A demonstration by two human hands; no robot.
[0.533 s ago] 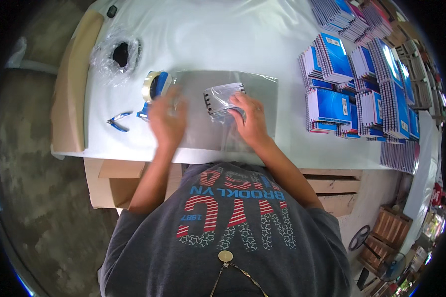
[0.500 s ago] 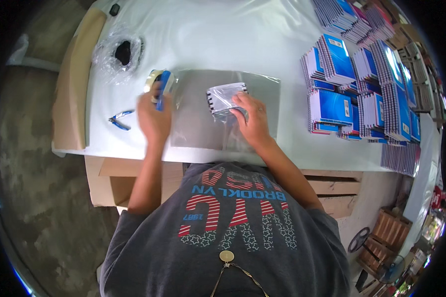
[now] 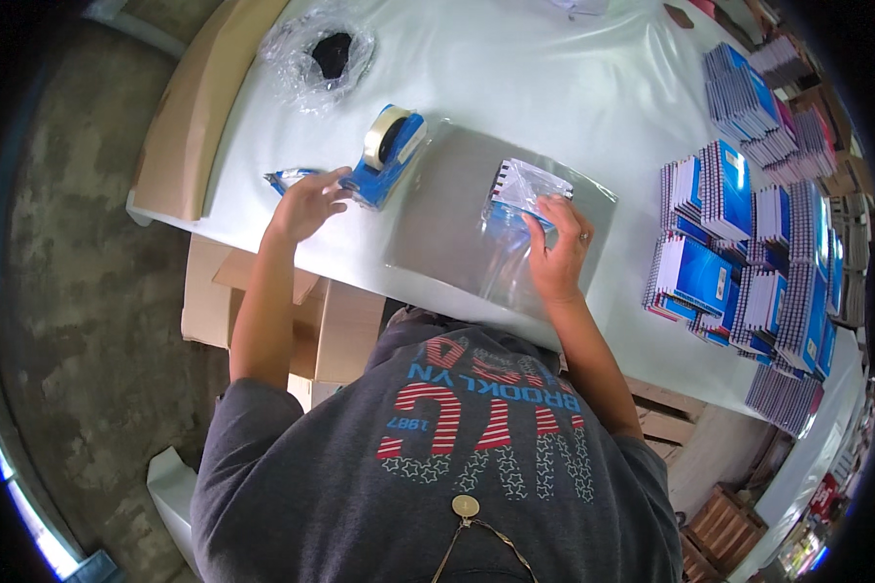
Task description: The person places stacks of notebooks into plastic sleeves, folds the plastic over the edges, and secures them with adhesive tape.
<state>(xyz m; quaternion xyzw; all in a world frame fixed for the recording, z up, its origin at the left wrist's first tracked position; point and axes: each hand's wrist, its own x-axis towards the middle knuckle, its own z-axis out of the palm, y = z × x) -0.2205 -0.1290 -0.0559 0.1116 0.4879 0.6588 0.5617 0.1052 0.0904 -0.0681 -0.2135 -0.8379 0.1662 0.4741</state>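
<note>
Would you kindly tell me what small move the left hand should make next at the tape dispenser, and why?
Probably close the left hand on the blue tape dispenser and draw a strip of tape. That hand lies open on the table, just touching the dispenser's near end, while the right hand presses down the clear bag with the small notebook inside, whose open end is not yet taped.

- Tape dispenser (image 3: pixel 387 155) set on table (image 3: pixel 554 78), left of bagged notebook (image 3: pixel 521 194).
- Notebook stacks (image 3: pixel 739 243) ranged at right.
- Crumpled wrap (image 3: pixel 319 56), possibly plastic, placed behind dispenser.
</note>
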